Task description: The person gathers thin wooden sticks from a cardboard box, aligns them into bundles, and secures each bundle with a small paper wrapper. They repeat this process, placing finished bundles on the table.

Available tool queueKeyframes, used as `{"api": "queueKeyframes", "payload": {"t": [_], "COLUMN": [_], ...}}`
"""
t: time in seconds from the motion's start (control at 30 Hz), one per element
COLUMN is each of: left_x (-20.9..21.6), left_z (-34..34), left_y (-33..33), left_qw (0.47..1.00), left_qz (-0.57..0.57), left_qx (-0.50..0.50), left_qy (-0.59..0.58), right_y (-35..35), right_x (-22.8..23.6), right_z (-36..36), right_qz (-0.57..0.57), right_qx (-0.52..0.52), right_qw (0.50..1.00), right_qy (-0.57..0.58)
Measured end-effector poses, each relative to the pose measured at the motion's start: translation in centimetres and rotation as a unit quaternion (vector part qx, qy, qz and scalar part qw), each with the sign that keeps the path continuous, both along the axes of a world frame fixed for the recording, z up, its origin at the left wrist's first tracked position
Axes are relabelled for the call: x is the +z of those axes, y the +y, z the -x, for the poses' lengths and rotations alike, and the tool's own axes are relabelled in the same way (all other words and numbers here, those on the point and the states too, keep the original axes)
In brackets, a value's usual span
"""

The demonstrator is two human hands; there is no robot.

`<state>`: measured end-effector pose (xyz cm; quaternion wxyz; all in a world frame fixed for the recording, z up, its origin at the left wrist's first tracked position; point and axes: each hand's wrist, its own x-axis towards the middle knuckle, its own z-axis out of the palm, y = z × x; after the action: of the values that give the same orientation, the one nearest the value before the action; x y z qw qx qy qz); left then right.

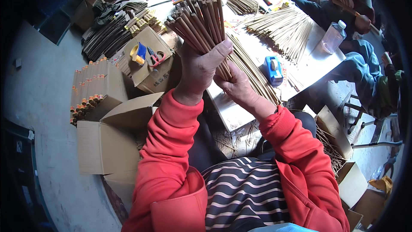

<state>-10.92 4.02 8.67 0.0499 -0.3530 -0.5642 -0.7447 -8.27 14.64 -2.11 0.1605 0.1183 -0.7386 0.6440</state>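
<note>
Both my hands are closed around one bundle of brown sticks (201,23), held tilted up over the near edge of the table. My left hand (197,66) wraps the middle of the bundle, its thumb pressed across the front. Just below and to the right, my right hand (242,88) grips the lower end. The upper ends fan out, and one stick (220,13) on the right stands higher than the others. More long brown sticks (253,71) lie on the table (315,71) beyond my right hand, partly hidden by it.
A blue tape dispenser (274,71), a fanned pile of pale sticks (283,30) and a clear bottle (334,36) stand right. On a carton (148,71) at left lie red-handled scissors (156,56) beside a tape roll (138,53). An open box (92,146) sits near my left arm. Co-workers sit right.
</note>
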Motion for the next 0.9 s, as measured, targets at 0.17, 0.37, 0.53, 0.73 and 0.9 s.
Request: {"api": "queueKeyframes", "payload": {"t": [0.17,0.37,0.53,0.73,0.9], "left_x": [0.8,3.6,2.3,3.3,1.8], "left_z": [0.3,-1.3,-0.2,-1.6,0.1], "left_y": [0.1,0.8,0.5,0.7,0.2], "left_qw": [1.000,0.999,0.999,0.998,0.996], "left_qz": [0.003,-0.045,0.030,-0.052,-0.053], "left_qx": [-0.016,0.015,0.008,-0.004,-0.064], "left_qy": [0.008,-0.020,0.022,0.034,0.031], "right_y": [0.0,0.1,-0.1,-0.3,0.0], "right_x": [0.3,2.5,0.4,2.2,-0.8], "right_z": [-0.1,-0.5,0.4,-0.6,-0.5], "right_qz": [0.044,0.051,0.040,0.036,0.026], "right_qx": [0.008,0.065,0.056,0.028,0.052], "right_qw": [0.999,0.996,0.998,0.999,0.995], "right_qy": [-0.006,-0.041,-0.005,-0.026,-0.077]}}
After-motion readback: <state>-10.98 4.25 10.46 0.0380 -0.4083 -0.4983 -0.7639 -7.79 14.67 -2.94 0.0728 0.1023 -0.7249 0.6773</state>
